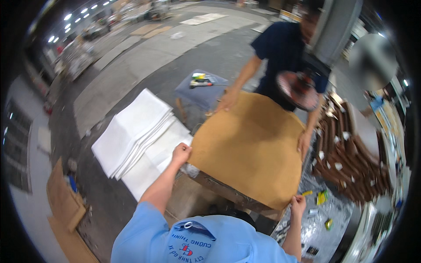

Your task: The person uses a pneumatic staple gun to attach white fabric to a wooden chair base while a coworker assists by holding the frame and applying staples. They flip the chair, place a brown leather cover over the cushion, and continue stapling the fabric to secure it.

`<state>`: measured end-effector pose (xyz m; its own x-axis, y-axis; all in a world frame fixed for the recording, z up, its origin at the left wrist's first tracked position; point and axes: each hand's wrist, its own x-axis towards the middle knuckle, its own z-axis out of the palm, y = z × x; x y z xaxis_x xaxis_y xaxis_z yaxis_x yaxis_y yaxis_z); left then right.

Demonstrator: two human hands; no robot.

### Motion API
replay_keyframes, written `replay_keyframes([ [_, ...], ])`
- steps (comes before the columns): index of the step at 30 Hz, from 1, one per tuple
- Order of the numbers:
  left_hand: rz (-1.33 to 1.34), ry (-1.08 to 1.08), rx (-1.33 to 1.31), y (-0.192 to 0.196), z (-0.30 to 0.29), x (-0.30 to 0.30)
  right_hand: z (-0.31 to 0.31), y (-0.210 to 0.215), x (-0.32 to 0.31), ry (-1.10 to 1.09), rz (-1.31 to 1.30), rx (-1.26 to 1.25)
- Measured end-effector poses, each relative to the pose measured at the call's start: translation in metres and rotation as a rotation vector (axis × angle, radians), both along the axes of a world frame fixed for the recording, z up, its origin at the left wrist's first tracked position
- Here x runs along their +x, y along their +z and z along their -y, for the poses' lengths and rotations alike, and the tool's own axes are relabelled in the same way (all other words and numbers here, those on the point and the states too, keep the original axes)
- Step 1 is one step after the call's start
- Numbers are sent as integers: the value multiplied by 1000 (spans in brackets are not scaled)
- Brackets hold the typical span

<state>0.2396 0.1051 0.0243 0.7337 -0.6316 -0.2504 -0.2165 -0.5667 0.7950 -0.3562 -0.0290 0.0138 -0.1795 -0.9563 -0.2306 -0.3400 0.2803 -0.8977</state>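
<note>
Nearest to me is my own light blue cloth shirt (210,243). My right hand (298,205) pinches the near right corner of a big tan sheet with rounded sides (247,147). My left hand (182,154) is at the left edge of the sheet with its fingers curled up, but I cannot tell if they grip it. The sheet lies flat in front of me, on top of a brown worktop with a rough side (223,188). By my right hand, a little yellow and green packet (322,197) sits on shiny clear plastic (340,219). Off to my left is a pile of big white flat sheets (131,127). On the right side is a tall stack of curved brown pieces (351,158). Across from me, a person in a dark blue shirt (280,52) has one hand on each side of the tan sheet. Past the sheet's far left side, a hand tool (201,82) lies on a small stand with a grey-blue cover (193,98). Far away, small white lights (68,16) shine.
</note>
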Motion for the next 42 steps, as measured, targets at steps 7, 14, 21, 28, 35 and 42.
replay_keyframes([
  [7,690,-144,-144,-6,-16,-116,37,23,66,375,-58,-286],
  [14,580,-291,-88,-24,-51,-157,10,27,285,1095,-23,-131],
  [21,299,-429,-140,-30,-122,-100,-27,42,408,1344,-183,-162],
  [28,51,-352,53,-28,-220,6,-38,41,420,1264,-386,-141],
  [35,-76,-213,78,-44,-221,153,-23,46,449,1326,-688,17],
  [42,-238,-62,534,-67,-263,268,15,78,509,1397,-765,706],
])
